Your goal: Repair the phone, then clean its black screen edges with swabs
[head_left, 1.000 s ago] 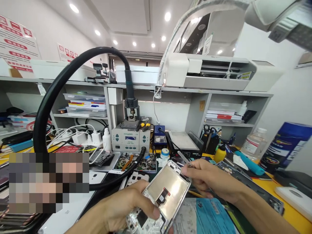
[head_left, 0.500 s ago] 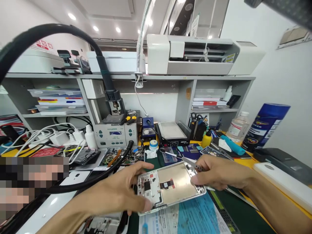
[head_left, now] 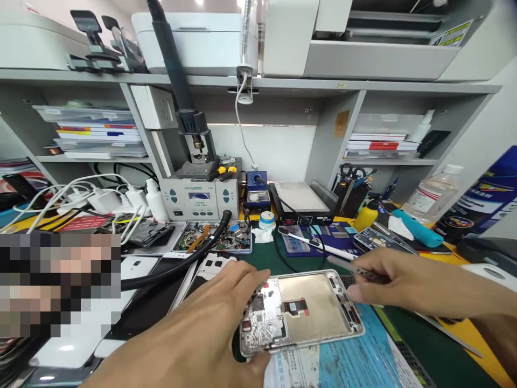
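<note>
An opened phone frame (head_left: 317, 312) with a bare tan inner plate lies over a blue-and-white printed sheet (head_left: 343, 350), a short dark flex cable at its middle. My left hand (head_left: 205, 318) grips its left end, thumb at the near edge and fingers at the far edge. In my right hand (head_left: 388, 280) is a thin grey metal blade tool (head_left: 355, 268), pinched between thumb and fingers, its tip pointing left above the far right corner of the frame. The right fingertips are close to the frame's right end; whether they touch it I cannot tell.
Behind the frame lies a white-handled brush (head_left: 323, 246) on the green mat (head_left: 258, 261). A black hose (head_left: 177, 277) crosses on the left over phone parts. Farther back stand a hot-air station (head_left: 197, 199) and a heating plate (head_left: 302, 199). A pixelated patch covers the left edge.
My view has tipped downward and closer. My right hand has drawn back from the frame's right end, where its thumb was pressing. The frame sits flatter; my left hand still grips it.
</note>
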Motion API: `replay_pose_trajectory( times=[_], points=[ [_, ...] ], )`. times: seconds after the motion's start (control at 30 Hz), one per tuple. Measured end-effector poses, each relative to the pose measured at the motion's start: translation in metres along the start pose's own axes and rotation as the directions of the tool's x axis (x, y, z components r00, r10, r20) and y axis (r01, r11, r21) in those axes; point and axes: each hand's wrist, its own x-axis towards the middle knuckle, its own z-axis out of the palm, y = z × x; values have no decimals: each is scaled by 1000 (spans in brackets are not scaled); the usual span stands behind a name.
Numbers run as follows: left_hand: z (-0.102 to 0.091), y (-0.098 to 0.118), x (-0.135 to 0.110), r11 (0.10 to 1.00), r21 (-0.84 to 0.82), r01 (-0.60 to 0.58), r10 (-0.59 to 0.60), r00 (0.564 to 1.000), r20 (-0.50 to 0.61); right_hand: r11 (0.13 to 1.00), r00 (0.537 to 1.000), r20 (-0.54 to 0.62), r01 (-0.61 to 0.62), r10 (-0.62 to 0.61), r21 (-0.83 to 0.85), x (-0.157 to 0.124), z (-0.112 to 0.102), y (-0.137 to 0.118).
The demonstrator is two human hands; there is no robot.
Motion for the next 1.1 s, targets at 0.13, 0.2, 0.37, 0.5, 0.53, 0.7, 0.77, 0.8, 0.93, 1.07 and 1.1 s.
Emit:
replay_pose_trajectory(
  times=[0.13,0.2,0.37,0.5,0.53,0.7,0.77,0.8,0.93,1.07,1.1],
  points=[
    [-6,-1,-1,998,18,-54,52,996,69,838,995,-101,79,-29,540,-4,0,-5],
    [-9,-2,-2,995,10,-96,95,993,71,749,975,-211,196,-77,632,-1,5,-8],
    [-8,0,-3,982,9,-187,187,982,19,738,879,-470,372,-85,563,10,24,-16],
    [-4,7,0,961,16,-278,277,961,24,777,927,-361,296,-96,555,11,39,-20],
    [-3,8,2,956,8,-294,293,956,21,794,940,-320,280,-114,540,10,42,-22],
    [2,11,5,952,17,-305,305,952,-4,828,972,-182,222,-147,515,9,54,-27],
    [4,11,4,953,22,-301,301,953,-14,832,980,-142,196,-142,519,11,57,-28],
    [5,10,3,954,21,-299,300,954,-19,838,982,-132,186,-137,514,12,58,-28],
    [7,9,2,956,3,-294,294,956,-22,838,983,-147,169,-108,518,14,60,-28],
    [5,6,1,954,-60,-294,295,955,1,833,984,-151,165,-99,528,14,62,-28],
    [4,6,1,953,-77,-294,296,955,14,833,983,-150,167,-102,528,14,62,-28]
  ],
)
